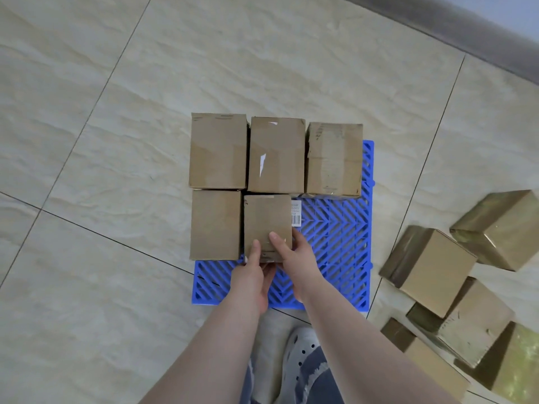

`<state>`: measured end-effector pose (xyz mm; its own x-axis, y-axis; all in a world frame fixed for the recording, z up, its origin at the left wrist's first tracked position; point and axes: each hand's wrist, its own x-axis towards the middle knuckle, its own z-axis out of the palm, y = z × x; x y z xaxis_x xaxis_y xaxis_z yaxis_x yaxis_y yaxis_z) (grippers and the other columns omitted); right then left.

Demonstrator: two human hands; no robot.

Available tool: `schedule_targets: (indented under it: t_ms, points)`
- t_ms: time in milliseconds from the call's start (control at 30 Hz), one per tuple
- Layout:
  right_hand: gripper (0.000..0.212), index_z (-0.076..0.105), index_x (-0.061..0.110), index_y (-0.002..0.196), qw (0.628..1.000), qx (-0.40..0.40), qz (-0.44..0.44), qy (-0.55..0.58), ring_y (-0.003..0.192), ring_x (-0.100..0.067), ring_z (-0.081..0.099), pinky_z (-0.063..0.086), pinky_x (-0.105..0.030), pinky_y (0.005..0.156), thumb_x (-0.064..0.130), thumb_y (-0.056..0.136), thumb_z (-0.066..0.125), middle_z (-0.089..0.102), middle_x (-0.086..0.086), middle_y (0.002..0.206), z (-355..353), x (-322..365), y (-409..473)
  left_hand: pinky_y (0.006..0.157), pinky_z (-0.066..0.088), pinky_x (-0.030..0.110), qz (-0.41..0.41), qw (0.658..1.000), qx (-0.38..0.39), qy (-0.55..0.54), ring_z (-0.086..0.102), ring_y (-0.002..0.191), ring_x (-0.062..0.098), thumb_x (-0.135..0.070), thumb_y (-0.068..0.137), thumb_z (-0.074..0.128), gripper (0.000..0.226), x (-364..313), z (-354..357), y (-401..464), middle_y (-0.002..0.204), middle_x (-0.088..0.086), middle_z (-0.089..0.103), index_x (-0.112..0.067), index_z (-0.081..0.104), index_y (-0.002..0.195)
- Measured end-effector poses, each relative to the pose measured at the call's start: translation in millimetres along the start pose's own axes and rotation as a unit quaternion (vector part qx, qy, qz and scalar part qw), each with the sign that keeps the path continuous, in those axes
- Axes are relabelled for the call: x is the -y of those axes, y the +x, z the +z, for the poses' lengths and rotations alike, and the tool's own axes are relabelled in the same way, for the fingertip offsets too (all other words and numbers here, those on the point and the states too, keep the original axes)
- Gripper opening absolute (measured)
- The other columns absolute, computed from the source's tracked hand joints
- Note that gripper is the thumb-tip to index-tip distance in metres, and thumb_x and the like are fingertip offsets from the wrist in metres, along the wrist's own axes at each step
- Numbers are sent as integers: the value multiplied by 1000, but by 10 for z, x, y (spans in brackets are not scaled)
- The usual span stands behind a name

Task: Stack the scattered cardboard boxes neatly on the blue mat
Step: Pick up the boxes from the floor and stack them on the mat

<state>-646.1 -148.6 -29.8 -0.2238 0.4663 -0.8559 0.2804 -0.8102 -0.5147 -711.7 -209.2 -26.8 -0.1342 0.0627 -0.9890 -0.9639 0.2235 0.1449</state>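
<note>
A blue lattice mat (pixel 335 246) lies on the tiled floor. Three cardboard boxes (pixel 276 154) stand side by side along its far edge. A fourth box (pixel 215 224) stands at the near left. Beside it is a smaller box (pixel 267 220) with a barcode label on its right side. Both hands grip this box: my left hand (pixel 252 275) at its near left corner with the thumb on top, my right hand (pixel 297 258) at its near right side with the thumb on top. Whether its base touches the mat is hidden.
Several loose cardboard boxes (pixel 431 269) lie in a jumble on the floor at the right. A wall base (pixel 466 33) runs across the top right. My foot in a grey clog (pixel 303 351) stands just before the mat's near edge.
</note>
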Motion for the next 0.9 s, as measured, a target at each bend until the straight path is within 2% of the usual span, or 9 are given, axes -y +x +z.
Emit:
schedule_targets:
  t_ms: [133,200,300,367,467,533,733,800,900]
  points:
    - [75,30,20,151,999,-27,25,-15,127,-21,50,48,-32,97,34,88,68,42,-3,148,-33,51,-102,93,53,35,-8,996,-32,79,66,103,25,-43,85,67,55,-3,24,-113,113,15,66,-1,57,119]
    - [79,29,22,152,997,-47,40,-35,133,-23,43,44,-36,103,43,86,68,35,-4,153,-118,80,-218,89,54,35,-14,989,-52,136,65,104,25,-46,83,68,51,10,1,-263,107,13,64,-4,57,110]
    - [79,34,20,149,994,-92,47,-35,135,-22,42,42,-42,108,46,84,69,38,-6,151,-278,137,-564,87,53,35,-13,980,-58,192,61,103,22,-46,81,69,41,48,-39,-609,104,9,60,-10,54,91]
    - [77,37,19,148,991,-124,52,-17,132,-22,45,42,-45,107,46,83,70,43,-6,146,-424,232,-935,93,51,35,-11,975,-50,218,59,104,21,-44,82,69,40,81,-27,-958,103,6,60,-10,56,99]
    - [70,40,17,144,984,-160,63,37,115,-18,53,45,-44,104,42,85,69,48,-3,135,-683,435,-1620,105,43,35,6,963,0,268,54,117,21,-43,86,66,56,137,23,-1581,119,4,59,-8,53,127]
    - [62,43,15,141,978,-178,65,83,101,-15,55,49,-40,99,36,88,67,50,-4,129,-843,606,-2155,107,40,34,30,948,58,312,52,121,20,-44,86,66,63,164,74,-2042,132,5,54,-10,48,136]
    - [51,54,10,130,953,-224,30,201,106,-18,57,50,-32,85,36,89,66,59,-8,119,-1204,1031,-3873,88,41,30,98,870,173,452,61,104,13,-35,84,70,52,218,308,-3630,131,3,59,-16,54,130]
    - [41,57,12,123,938,-242,14,246,108,-21,58,50,-33,87,35,90,64,60,-9,117,-1288,1117,-4465,82,40,29,106,850,192,479,61,103,15,-28,86,69,46,320,347,-4185,130,4,59,-17,55,129]
    - [33,57,15,117,913,-265,-2,310,104,-19,59,49,-34,91,33,90,64,62,-6,111,-1388,1114,-5225,85,38,29,104,818,224,519,58,106,17,-23,89,66,45,574,347,-4907,126,7,61,-15,54,131]
